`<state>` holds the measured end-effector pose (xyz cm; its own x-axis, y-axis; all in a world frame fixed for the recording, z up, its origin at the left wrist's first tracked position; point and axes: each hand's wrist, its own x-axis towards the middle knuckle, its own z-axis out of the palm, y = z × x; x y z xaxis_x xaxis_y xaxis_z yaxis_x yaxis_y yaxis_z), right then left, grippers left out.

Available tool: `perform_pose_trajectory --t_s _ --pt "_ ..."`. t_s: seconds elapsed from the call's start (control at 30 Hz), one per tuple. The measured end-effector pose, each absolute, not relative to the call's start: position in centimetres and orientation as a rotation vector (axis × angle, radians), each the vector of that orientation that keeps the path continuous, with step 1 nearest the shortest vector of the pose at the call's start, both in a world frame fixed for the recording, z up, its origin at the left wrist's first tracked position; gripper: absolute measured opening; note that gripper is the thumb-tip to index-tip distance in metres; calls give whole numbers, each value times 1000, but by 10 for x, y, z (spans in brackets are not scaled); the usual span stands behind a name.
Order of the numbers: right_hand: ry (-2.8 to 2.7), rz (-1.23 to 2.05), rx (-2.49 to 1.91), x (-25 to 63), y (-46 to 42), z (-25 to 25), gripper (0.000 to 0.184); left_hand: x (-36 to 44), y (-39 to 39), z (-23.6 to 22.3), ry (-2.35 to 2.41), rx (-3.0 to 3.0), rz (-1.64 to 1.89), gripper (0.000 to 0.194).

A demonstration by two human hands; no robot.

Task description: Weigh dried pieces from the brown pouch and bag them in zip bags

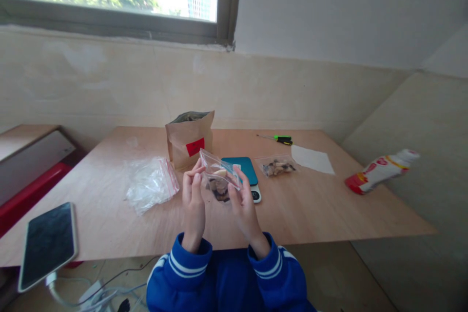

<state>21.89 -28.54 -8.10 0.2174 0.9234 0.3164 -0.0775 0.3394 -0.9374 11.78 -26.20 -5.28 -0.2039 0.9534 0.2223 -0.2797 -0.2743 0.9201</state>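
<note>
My left hand and my right hand are both on it now, grasping one small clear bag between them! Left fingers pinch its left edge, right thumb and fingers grip the right edge, and there it is, near the middle of the table, tilted, with dark brown and pale pieces showing through the plastic. Whether its mouth is open, I can't tell.

Just behind it and to the right, partly covered by my right hand, sits the scale, teal on top, white at the near end. Right of that, a second filled bag lies flat, and beside it, a sheet of white paper. Farther back, a green-and-black screwdriver!

Over to the far left of my hands stands the brown paper bag, top gaping, red label facing me. Nearer and to its left, a pile of clear plastic bags with red strips along the edge. Out at the right end, a red-and-white bottle; at the near left corner, a dark-screened tablet, white cable plugged in.
</note>
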Motion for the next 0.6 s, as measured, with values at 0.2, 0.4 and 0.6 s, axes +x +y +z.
perform_pose_trajectory --t_s 0.2,0.4,0.6 --pt "-1136 810 -1032 234 -300 -63 38 109 -262 -60 1022 1188 1647 37" --pt "-1126 982 -928 240 -314 -59 38 98 -258 -74 1052 1063 1564 38" --pt "-1079 896 -1023 246 -320 -68 42 96 -265 -79 899 931 1405 38"
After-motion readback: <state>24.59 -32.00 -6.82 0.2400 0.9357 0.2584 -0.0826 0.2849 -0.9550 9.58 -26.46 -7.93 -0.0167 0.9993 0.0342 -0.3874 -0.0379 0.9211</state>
